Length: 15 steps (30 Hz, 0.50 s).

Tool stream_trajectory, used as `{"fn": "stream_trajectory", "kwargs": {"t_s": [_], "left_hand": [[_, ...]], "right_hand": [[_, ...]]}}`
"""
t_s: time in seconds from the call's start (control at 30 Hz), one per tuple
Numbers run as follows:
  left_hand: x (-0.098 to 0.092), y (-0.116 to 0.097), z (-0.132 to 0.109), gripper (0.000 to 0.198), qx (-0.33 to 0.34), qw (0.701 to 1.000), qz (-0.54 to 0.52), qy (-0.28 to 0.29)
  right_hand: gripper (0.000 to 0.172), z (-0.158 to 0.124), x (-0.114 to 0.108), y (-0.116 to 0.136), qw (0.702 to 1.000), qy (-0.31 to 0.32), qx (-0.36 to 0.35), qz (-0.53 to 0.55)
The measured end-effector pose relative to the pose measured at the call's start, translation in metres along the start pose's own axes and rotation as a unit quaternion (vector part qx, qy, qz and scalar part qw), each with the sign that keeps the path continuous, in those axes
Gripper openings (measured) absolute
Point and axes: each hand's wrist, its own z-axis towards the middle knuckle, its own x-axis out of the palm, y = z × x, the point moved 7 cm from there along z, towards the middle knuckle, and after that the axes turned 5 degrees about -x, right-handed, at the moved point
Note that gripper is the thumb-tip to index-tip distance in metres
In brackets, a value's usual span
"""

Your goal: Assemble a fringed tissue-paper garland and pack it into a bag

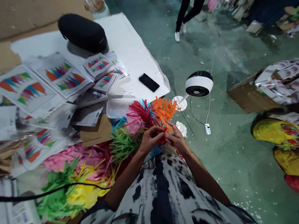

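Note:
Both my hands meet in front of my chest on a bunch of fringed paper strips (149, 117) in red, pink, orange, blue and green. My left hand (151, 138) is closed, its fingers pinching the red fringe at the bunch's lower edge. My right hand (175, 137) is closed too, gripping the same bunch just below the orange fringe. Green fringe (122, 144) hangs off the bunch to the left. What lies between the fingertips is hidden.
A pile of cut fringed paper (76, 175) lies on the table at lower left. Printed packaging sheets (44, 85), a black pouch (83, 33) and a phone (149, 82) lie farther back. A small fan (199, 84) stands on the green floor. Boxed sheets (280, 83) sit right. A person's legs (188, 9) are beyond.

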Motion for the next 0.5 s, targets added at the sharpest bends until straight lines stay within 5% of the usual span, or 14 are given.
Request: {"fn": "stream_trajectory", "kwargs": {"t_s": [0.3, 0.5], "left_hand": [[0.0, 0.008, -0.001, 0.052, -0.036, 0.995, -0.047, 0.08], [-0.002, 0.012, -0.008, 0.047, -0.084, 0.989, -0.047, 0.115]], "right_hand": [[0.087, -0.002, -0.002, -0.006, 0.999, 0.047, 0.025, 0.004], [0.091, -0.002, 0.002, -0.008, 0.996, 0.078, 0.031, -0.015]]}}
